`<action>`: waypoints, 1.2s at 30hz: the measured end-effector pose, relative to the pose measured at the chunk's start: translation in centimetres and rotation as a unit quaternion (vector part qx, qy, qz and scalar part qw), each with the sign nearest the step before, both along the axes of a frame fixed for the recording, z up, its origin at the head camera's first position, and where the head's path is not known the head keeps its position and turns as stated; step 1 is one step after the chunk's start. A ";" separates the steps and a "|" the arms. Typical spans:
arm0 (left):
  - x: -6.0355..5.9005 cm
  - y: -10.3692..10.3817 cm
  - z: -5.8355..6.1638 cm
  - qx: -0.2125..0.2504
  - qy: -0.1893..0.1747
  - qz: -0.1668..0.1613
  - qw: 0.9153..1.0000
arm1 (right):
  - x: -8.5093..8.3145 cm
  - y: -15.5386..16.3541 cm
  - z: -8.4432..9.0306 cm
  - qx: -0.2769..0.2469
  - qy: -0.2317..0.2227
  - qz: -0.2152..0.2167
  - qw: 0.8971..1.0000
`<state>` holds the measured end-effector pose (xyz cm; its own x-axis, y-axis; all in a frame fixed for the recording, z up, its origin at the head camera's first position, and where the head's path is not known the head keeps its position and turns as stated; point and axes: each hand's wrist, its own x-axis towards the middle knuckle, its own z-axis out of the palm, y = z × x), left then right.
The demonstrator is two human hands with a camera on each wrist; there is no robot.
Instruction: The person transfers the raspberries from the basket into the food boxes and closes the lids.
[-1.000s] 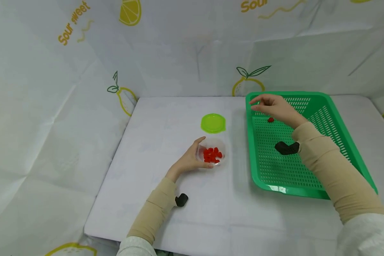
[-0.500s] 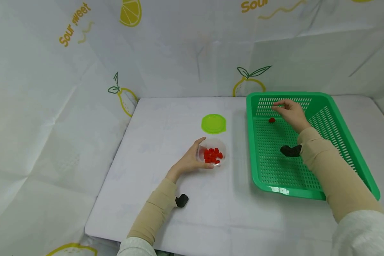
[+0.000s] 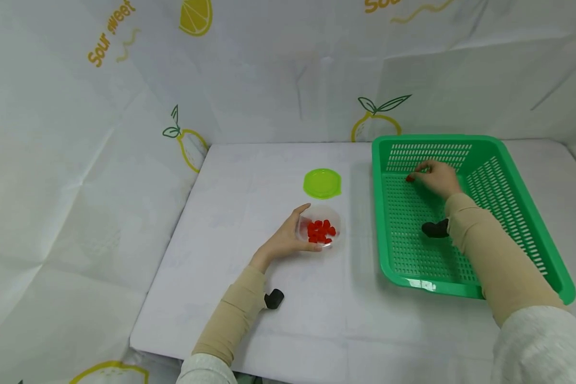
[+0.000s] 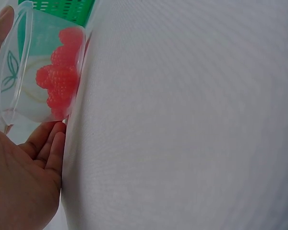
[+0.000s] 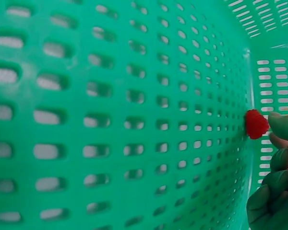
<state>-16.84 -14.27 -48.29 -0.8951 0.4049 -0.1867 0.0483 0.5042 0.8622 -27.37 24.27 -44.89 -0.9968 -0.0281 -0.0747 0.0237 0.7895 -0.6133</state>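
My left hand [image 3: 285, 239] grips a clear plastic tub [image 3: 337, 220] by its side, thumb and fingers spread around the wall. Several red raspberries [image 4: 62, 79] lie on the tub's bottom. Over on the right, inside the green basket [image 3: 381, 234], my right hand [image 3: 439, 178] reaches down to one raspberry [image 5: 256, 124] near the basket's far left corner. The thumb tip is right at this berry, touching or almost touching it, and the other fingers are loosely bent. The berry stays on the basket floor, not seen between the fingers.
A lime-green lid [image 3: 322, 183] lies flat on the white table [image 3: 249, 186] behind the tub. The basket's slotted walls rise around my right hand. A lemon-print sheet [image 3: 269, 69] hangs behind the table.
My right hand has moved from above the basket's left rim rightward and down to the raspberry inside. My left hand keeps holding the tub in place.
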 end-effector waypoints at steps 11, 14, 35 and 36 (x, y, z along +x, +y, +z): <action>0.1 0.0 0.1 -0.005 -0.002 0.004 1.000 | -0.1 0.3 -0.3 0.034 -0.025 0.037 0.998; 0.1 0.0 0.2 -0.004 -0.001 0.003 1.000 | 0.0 0.1 -0.2 0.044 -0.029 0.038 0.998; 0.1 0.0 0.3 -0.001 -0.010 0.001 1.000 | 0.3 -0.2 1.6 0.032 -0.002 0.055 0.998; 0.2 0.0 0.3 -0.001 -0.011 0.002 1.000 | 0.3 -0.3 1.9 0.029 -0.001 0.057 0.998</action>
